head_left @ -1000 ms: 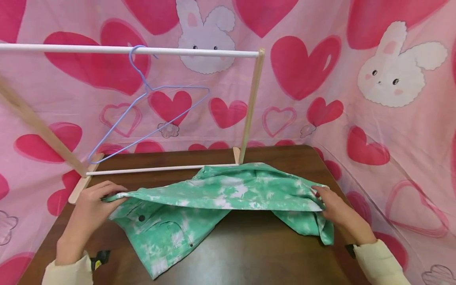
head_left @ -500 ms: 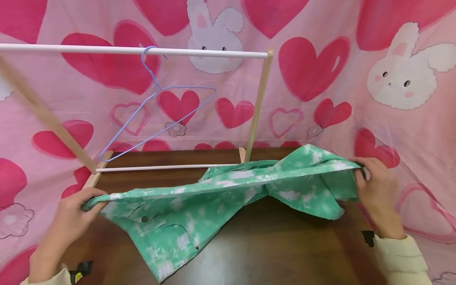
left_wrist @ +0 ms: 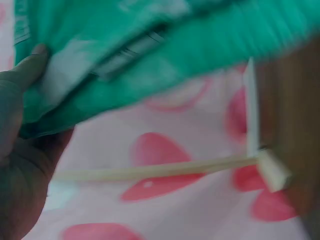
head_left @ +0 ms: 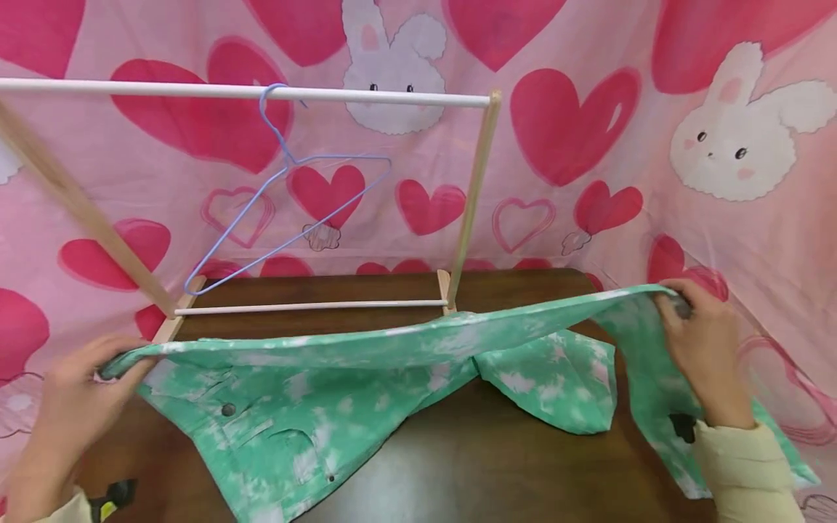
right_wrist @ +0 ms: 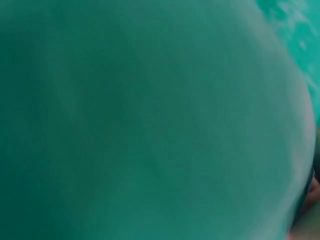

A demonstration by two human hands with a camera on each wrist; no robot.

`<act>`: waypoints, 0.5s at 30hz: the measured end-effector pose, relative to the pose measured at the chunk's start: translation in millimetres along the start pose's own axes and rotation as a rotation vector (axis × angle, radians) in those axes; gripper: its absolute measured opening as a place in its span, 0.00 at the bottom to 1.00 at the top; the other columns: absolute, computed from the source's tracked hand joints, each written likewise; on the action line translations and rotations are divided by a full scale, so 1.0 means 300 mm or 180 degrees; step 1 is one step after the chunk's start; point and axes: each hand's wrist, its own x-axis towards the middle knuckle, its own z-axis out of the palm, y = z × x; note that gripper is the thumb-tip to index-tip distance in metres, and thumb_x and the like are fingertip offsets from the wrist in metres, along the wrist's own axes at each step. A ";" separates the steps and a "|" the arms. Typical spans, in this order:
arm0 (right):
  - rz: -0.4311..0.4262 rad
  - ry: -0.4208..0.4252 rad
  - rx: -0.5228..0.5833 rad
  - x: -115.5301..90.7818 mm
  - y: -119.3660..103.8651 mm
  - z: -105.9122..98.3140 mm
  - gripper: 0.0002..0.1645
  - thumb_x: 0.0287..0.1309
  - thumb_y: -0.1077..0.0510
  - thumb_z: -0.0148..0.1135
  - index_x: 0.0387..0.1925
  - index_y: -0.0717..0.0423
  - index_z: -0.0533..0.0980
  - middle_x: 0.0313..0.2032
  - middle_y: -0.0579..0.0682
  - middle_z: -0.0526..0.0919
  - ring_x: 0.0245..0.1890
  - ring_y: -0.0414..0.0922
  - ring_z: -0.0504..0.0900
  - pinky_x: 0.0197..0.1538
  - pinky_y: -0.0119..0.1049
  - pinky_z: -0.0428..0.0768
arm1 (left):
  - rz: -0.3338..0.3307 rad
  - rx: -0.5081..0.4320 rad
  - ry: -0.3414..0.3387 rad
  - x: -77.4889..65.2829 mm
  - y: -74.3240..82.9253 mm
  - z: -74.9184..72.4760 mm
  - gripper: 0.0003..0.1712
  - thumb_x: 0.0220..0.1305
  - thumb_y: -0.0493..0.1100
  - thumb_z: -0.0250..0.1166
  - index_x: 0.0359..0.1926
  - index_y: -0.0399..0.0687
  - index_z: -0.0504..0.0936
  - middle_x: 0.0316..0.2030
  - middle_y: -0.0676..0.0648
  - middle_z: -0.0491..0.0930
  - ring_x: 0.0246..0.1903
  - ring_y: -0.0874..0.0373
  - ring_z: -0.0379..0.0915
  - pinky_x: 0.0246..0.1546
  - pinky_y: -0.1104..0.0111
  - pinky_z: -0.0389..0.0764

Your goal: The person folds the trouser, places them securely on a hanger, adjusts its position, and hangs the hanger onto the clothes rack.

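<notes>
Green-and-white tie-dyed pants [head_left: 366,370] stretch across the table [head_left: 445,479] between both hands. My left hand [head_left: 68,403] pinches the edge at the left end, near a dark button and a curved pocket. In the left wrist view, the thumb [left_wrist: 30,67] lies over the cloth. My right hand [head_left: 706,341] grips the far end of the same upper edge. One leg part hangs below the right wrist and another lies towards the middle. Green cloth fills most of the right wrist view and hides nearly all of that hand.
Behind the pants stands a rack with a white top rod [head_left: 392,94] and wooden posts [head_left: 474,203]. A blue wire hanger [head_left: 288,163] hangs on the rod. A pink curtain [head_left: 582,240] with hearts and rabbits surrounds the table.
The right hand has moved outward to the right, lifting its end of the pants, and a leg part now hangs below it. The left hand has shifted left, drawing the upper edge straighter.
</notes>
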 end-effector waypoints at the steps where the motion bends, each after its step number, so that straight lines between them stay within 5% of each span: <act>1: 0.0036 -0.0236 0.0011 -0.025 0.019 0.024 0.06 0.58 0.68 0.69 0.37 0.68 0.83 0.29 0.66 0.84 0.33 0.14 0.63 0.35 0.23 0.63 | -0.0056 0.0023 -0.0068 -0.017 -0.015 0.016 0.26 0.62 0.52 0.74 0.33 0.28 0.86 0.37 0.74 0.79 0.35 0.83 0.69 0.44 0.90 0.67; 4: 0.0130 -0.0850 -0.0029 -0.092 0.066 0.084 0.08 0.55 0.68 0.73 0.38 0.64 0.84 0.27 0.60 0.86 0.29 0.24 0.68 0.32 0.28 0.67 | -0.0579 -0.0024 -0.0251 -0.064 -0.048 0.056 0.08 0.56 0.33 0.76 0.35 0.33 0.87 0.35 0.75 0.79 0.32 0.81 0.71 0.41 0.91 0.70; 6: 0.0211 -0.1143 -0.0091 -0.126 0.086 0.106 0.09 0.56 0.65 0.73 0.40 0.63 0.84 0.23 0.56 0.84 0.25 0.33 0.71 0.30 0.31 0.69 | -0.1027 -0.0068 -0.0335 -0.086 -0.066 0.074 0.13 0.51 0.26 0.76 0.39 0.35 0.87 0.33 0.73 0.80 0.32 0.79 0.72 0.38 0.90 0.72; 9: 0.0353 -0.1469 -0.0186 -0.154 0.099 0.112 0.13 0.61 0.61 0.71 0.44 0.65 0.83 0.17 0.54 0.77 0.20 0.44 0.70 0.27 0.38 0.70 | -0.1601 -0.0213 -0.0498 -0.104 -0.092 0.083 0.15 0.57 0.29 0.74 0.47 0.37 0.85 0.33 0.72 0.82 0.33 0.76 0.75 0.35 0.87 0.75; 12: 0.0461 -0.1878 -0.0101 -0.165 0.120 0.090 0.17 0.65 0.56 0.68 0.48 0.66 0.80 0.23 0.54 0.79 0.25 0.50 0.75 0.31 0.45 0.75 | -0.1783 -0.0410 -0.0774 -0.125 -0.123 0.079 0.18 0.63 0.32 0.70 0.55 0.39 0.83 0.39 0.73 0.82 0.38 0.76 0.76 0.37 0.86 0.75; 15: 0.0490 -0.2379 0.0134 -0.172 0.164 0.053 0.16 0.66 0.53 0.67 0.37 0.64 0.78 0.23 0.52 0.77 0.25 0.46 0.75 0.32 0.41 0.76 | -0.1824 -0.0802 -0.1131 -0.158 -0.151 0.075 0.21 0.70 0.32 0.63 0.63 0.39 0.78 0.46 0.73 0.82 0.44 0.77 0.76 0.43 0.86 0.74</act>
